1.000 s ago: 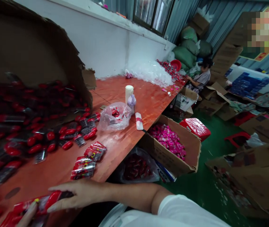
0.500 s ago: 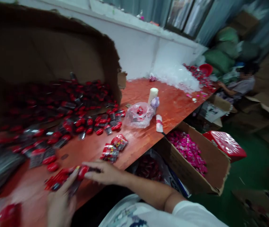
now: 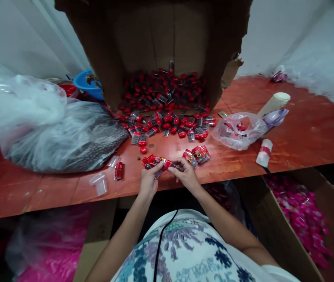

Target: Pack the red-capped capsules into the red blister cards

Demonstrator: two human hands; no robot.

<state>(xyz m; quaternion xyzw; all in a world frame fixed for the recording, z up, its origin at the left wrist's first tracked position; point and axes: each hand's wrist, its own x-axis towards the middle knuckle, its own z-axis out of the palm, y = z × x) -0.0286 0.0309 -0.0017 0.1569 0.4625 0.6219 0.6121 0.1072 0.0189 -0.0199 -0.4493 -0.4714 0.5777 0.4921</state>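
Observation:
My left hand [image 3: 148, 181] and my right hand [image 3: 186, 175] both pinch a small bunch of red packets [image 3: 158, 162] at the front edge of the red-brown table [image 3: 302, 137]. Fingers of both hands are closed on it. Just right of my right hand lie two small stacks of packed red packets [image 3: 198, 154]. Behind them a heap of loose red and black packets [image 3: 167, 117] spills out of a tipped cardboard box [image 3: 161, 39].
A big clear plastic bag [image 3: 52, 129] lies at the left, with small clear sleeves [image 3: 99, 184] and one red packet [image 3: 119, 170] near it. At the right are a small plastic bag [image 3: 239, 129], a white cup [image 3: 274, 103] and a tape roll [image 3: 263, 152]. A carton of pink packets [image 3: 302, 215] stands under the table.
The view has swung left and down, from the room at the right to straight over the table. Both hands stay on the red packets, now centred at the table's edge.

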